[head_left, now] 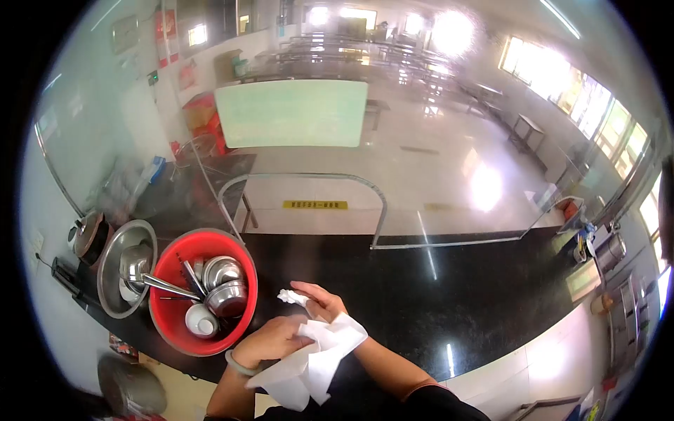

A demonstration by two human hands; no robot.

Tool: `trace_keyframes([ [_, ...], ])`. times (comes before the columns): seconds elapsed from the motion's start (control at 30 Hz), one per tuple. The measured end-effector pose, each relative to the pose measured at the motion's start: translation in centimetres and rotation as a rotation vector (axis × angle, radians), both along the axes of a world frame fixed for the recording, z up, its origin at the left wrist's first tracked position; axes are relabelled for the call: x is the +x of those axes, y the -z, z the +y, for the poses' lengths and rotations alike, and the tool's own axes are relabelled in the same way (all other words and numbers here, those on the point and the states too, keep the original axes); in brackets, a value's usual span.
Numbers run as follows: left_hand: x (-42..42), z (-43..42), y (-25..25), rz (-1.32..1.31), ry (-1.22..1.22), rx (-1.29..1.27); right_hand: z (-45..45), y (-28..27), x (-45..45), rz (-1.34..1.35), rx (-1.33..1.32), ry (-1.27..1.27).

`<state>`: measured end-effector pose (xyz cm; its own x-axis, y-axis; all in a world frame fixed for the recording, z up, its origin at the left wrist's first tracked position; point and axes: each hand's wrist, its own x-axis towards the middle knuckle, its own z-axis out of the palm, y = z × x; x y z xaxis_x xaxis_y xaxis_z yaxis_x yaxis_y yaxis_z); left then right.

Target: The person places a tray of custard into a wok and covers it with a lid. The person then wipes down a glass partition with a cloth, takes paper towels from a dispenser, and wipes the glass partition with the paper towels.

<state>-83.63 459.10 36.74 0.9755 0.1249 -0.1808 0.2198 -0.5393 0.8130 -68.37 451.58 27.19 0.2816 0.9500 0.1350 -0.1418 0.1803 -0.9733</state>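
Note:
My left hand [272, 341], with a bracelet at the wrist, is closed on a loose sheet of white tissue paper [312, 361]. The sheet hangs down in front of me and drapes against my right wrist. My right hand [323, 303] reaches across above the left one, its fingers bent around a crumpled end of white tissue [291, 297] that sticks out to the left. Some fingers of both hands are hidden by the paper. Just left of my hands stands a red basin [251, 281] holding metal bowls [226, 297], a white cup [201, 321] and long-handled utensils [168, 286].
A black countertop [463, 302] runs along a clear screen with a metal-edged opening [302, 175]. A steel basin [107, 284] and a lidded pot [91, 237] stand at the left. Containers [583, 245] sit at the far right end. A metal bin [130, 386] is below left.

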Motion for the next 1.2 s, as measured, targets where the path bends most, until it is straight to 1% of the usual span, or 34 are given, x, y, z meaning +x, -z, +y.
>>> trace_keyframes([
  [0.03, 0.2, -0.6, 1.5, 0.007, 0.008, 0.001, -0.8, 0.4, 0.6, -0.091, 0.15, 0.047],
  [0.1, 0.4, -1.6, 4.4, -0.185, -0.364, 0.135, -3.0, -0.5, 2.0, -0.127, 0.192, 0.1],
  [0.13, 1.4, -2.4, 4.1, -0.187, -0.362, 0.139, -4.0, -1.2, 2.6, -0.168, 0.235, 0.144],
  [0.2, 3.1, -4.2, 3.4, -0.514, -0.328, -0.066, -5.6, -1.6, 3.3, -0.128, 0.202, 0.15],
  [0.23, 3.8, -4.8, 3.7, -0.429, -0.301, -0.147, -6.2, -1.6, 3.4, -0.097, 0.249, 0.168],
  [0.27, 4.3, -5.7, 3.9, -0.433, -0.312, -0.138, -6.6, -1.4, 3.4, -0.066, 0.296, 0.182],
  [0.3, 4.8, -6.8, 4.2, -0.373, -0.411, -0.544, -6.6, -0.5, 3.4, 0.025, 0.36, 0.116],
  [0.33, 5.4, -7.7, 4.3, -0.308, -0.498, -0.951, -7.1, -0.4, 3.3, 0.065, 0.364, 0.105],
  [0.37, 5.9, -8.3, 4.2, -0.324, -0.507, -0.941, -6.9, -0.2, 3.2, -0.037, 0.413, 0.179],
  [0.4, 6.5, -8.8, 4.1, -0.338, -0.505, -0.817, -6.9, 0.1, 3.4, -0.138, 0.464, 0.252],
  [0.43, 7.0, -9.2, 3.9, -0.353, -0.505, -0.695, -7.4, 0.4, 3.6, -0.144, 0.476, 0.232],
  [0.47, 7.4, -9.5, 3.9, -0.369, -0.506, -0.573, -7.9, 0.6, 4.0, -0.126, 0.329, 0.231],
  [0.5, 7.6, -9.5, 4.9, -0.341, -0.605, -0.691, -8.3, 0.6, 4.8, -0.127, 0.264, 0.22],
  [0.53, 7.8, -9.8, 4.8, -0.369, -0.618, -0.682, -8.8, 0.4, 5.6, -0.129, 0.199, 0.207],
  [0.6, 8.2, -9.9, 4.1, -0.446, -0.847, -0.697, -9.7, -1.2, 7.4, -0.296, 0.027, 0.329],
  [0.63, 8.8, -9.5, 3.9, -0.558, -0.885, -0.564, -8.8, -0.6, 8.4, 0.399, -0.2, 0.235],
  [0.67, 8.9, -8.3, 4.2, -0.571, -0.854, 0.04, -9.3, -0.6, 9.1, 0.445, -0.087, 0.121],
  [0.7, 9.0, -7.8, 4.2, -0.511, -0.883, 0.257, -9.7, -0.7, 9.8, 0.497, 0.019, -0.001],
  [0.73, 9.1, -7.4, 3.9, -0.443, -0.905, 0.473, -10.0, -2.3, 9.7, 0.779, -0.079, -0.112],
  [0.77, 9.5, -7.0, 3.8, -0.46, -0.89, 0.591, -10.1, -1.8, 9.2, 0.93, -0.052, -0.156],
  [0.8, 10.0, -7.1, 3.4, -0.472, -0.894, 0.6, -9.3, 0.2, 8.5, 0.718, 0.148, -0.208],
  [0.87, 11.0, -7.5, 2.0, -0.401, -0.77, 0.791, -8.5, -0.7, 6.6, 0.295, 0.043, -0.048],
  [0.9, 11.3, -6.9, 2.9, -0.361, -0.741, 0.771, -8.2, -0.5, 6.3, 0.273, -0.076, 0.012],
  [0.93, 11.4, -6.5, 3.2, -0.375, -0.738, 0.773, -7.8, -0.2, 6.6, 0.263, -0.068, 0.018],
  [1.0, 11.4, -5.7, 3.6, -0.284, -0.776, 0.635, -7.3, 0.1, 7.7, 0.388, -0.171, 0.114],
  [1.03, 10.6, -4.7, 4.4, -0.257, -0.741, 0.47, -7.2, -0.7, 8.5, 0.429, -0.229, 0.19],
  [1.07, 9.9, -3.8, 4.8, -0.252, -0.731, 0.464, -7.0, -0.1, 10.2, 0.328, -0.214, 0.168],
  [1.1, 9.4, -3.1, 5.4, -0.293, -0.673, 0.282, -6.8, -0.4, 12.1, 0.265, -0.219, 0.178],
  [1.13, 8.9, -2.8, 5.9, -0.329, -0.616, 0.099, -6.4, -1.6, 14.1, 0.2, -0.226, 0.184],
  [1.17, 8.5, -2.8, 6.0, -0.369, -0.591, -0.071, -5.7, -4.1, 16.2, 0.153, -0.31, 0.269],
  [1.2, 7.9, -2.9, 6.1, -0.389, -0.614, -0.196, -5.1, -8.8, 17.3, 0.011, -0.301, 0.522],
])
